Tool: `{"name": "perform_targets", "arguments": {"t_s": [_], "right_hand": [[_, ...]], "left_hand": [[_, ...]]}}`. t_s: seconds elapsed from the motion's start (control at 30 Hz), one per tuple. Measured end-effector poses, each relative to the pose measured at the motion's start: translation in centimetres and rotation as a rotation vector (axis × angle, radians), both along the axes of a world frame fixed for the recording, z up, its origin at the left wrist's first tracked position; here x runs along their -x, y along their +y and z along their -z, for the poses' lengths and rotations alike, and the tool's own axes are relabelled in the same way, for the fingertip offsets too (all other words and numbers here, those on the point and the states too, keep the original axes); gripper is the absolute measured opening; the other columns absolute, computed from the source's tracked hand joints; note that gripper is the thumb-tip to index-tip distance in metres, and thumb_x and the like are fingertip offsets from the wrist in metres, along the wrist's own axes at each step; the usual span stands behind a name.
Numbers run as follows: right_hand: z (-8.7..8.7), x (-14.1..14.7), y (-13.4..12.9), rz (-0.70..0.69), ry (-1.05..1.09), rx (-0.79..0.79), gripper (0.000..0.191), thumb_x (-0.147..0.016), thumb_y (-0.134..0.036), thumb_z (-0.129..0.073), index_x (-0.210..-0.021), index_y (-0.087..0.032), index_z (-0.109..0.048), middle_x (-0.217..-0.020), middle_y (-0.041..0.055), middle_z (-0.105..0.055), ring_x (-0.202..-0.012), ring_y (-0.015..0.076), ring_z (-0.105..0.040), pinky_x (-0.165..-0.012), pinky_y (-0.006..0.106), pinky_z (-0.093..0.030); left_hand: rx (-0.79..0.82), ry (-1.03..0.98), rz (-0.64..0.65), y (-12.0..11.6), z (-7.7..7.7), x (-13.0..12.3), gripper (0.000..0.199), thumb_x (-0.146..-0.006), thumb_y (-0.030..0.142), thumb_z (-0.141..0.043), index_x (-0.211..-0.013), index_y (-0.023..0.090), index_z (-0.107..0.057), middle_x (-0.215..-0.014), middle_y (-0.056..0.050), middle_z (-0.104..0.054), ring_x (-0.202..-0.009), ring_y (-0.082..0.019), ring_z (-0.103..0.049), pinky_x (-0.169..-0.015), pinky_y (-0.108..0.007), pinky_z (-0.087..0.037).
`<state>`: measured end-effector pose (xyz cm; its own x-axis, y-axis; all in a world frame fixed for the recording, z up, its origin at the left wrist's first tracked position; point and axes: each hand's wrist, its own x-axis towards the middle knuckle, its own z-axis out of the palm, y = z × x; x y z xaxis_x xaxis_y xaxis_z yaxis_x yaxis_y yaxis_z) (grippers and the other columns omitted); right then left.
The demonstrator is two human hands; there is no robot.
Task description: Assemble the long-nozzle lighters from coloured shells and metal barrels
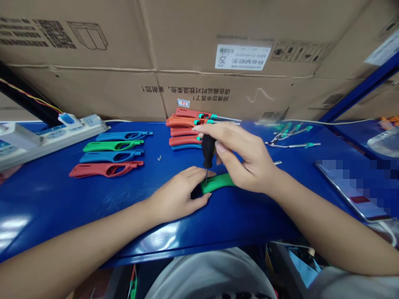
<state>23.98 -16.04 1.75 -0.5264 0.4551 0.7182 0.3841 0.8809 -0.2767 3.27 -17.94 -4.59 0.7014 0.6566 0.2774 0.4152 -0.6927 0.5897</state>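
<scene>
A green lighter body lies on the blue table in front of me. My left hand grips its left end between thumb and fingers. My right hand is closed around a black screwdriver, held upright with its tip on the left end of the green body. The right part of the body is hidden under my right hand. Just behind the hands is a stack of red lighters with metal tubes, with a blue one at its near side.
Red, green and blue lighter shells lie in a row at left, beside a power strip. Small screws lie mid-table. Metal tubes with teal parts and a phone are at right. Cardboard boxes stand behind.
</scene>
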Motion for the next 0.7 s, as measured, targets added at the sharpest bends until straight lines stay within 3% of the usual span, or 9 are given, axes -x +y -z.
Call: {"name": "perform_targets", "arguments": {"t_s": [0.13,0.27,0.37,0.47,0.57,0.7], "right_hand": [[0.61,0.16,0.15,-0.017,0.022,0.077,0.033,-0.106,-0.029,-0.042,-0.135,-0.026,-0.056,-0.13,0.0072,-0.065,-0.11,0.0217,-0.067,-0.087,0.039,-0.062],[0.94,-0.14,0.25,0.032,0.07,-0.108,0.031,-0.096,-0.042,-0.066,-0.121,-0.025,-0.061,-0.109,0.006,-0.071,-0.097,0.0218,-0.069,-0.083,0.039,-0.063],[0.71,-0.21,0.03,-0.023,0.049,-0.181,0.031,-0.104,-0.045,-0.049,-0.125,-0.026,-0.061,-0.119,0.0072,-0.067,-0.109,0.0233,-0.068,-0.091,0.042,-0.061],[0.32,0.03,-0.29,-0.092,0.029,-0.053,0.038,-0.109,-0.03,-0.029,-0.135,-0.025,-0.056,-0.13,0.0064,-0.064,-0.121,0.0214,-0.064,-0.098,0.042,-0.058],[0.21,-0.05,-0.32,-0.07,0.021,-0.045,0.031,-0.107,-0.031,-0.041,-0.131,-0.023,-0.059,-0.113,0.0047,-0.072,-0.104,0.0193,-0.07,-0.093,0.039,-0.06],[0.47,-0.77,-0.1,0.058,0.028,-0.329,0.027,-0.097,-0.041,-0.063,-0.116,-0.022,-0.067,-0.09,0.0042,-0.073,-0.079,0.019,-0.071,-0.074,0.034,-0.062]], "left_hand": [[-0.004,0.016,0.004,0.03,0.05,-0.03,0.031,-0.092,0.022,-0.064,-0.123,0.021,-0.059,-0.118,-0.008,-0.068,-0.112,-0.025,-0.064,-0.098,-0.04,-0.054],[-0.02,0.015,0.011,-0.03,0.13,-0.05,0.026,-0.094,0.023,-0.062,-0.12,0.019,-0.06,-0.117,-0.009,-0.068,-0.112,-0.025,-0.064,-0.098,-0.04,-0.053],[-0.031,0.022,0.017,-0.03,0.19,0.01,0.025,-0.096,0.024,-0.061,-0.12,0.02,-0.06,-0.119,-0.009,-0.067,-0.11,-0.024,-0.065,-0.096,-0.039,-0.054],[-0.022,0.04,0.017,0.01,0.18,0.09,0.024,-0.096,0.025,-0.061,-0.119,0.018,-0.061,-0.122,-0.01,-0.066,-0.112,-0.026,-0.063,-0.096,-0.04,-0.053],[-0.018,0.046,0.024,0.03,0.17,0.1,0.023,-0.096,0.025,-0.06,-0.118,0.017,-0.061,-0.121,-0.011,-0.067,-0.112,-0.026,-0.063,-0.098,-0.041,-0.053],[-0.042,0.006,0.05,0.07,0.24,0.04,0.026,-0.097,0.022,-0.06,-0.122,0.017,-0.058,-0.12,-0.01,-0.067,-0.112,-0.023,-0.062,-0.099,-0.038,-0.052]]}}
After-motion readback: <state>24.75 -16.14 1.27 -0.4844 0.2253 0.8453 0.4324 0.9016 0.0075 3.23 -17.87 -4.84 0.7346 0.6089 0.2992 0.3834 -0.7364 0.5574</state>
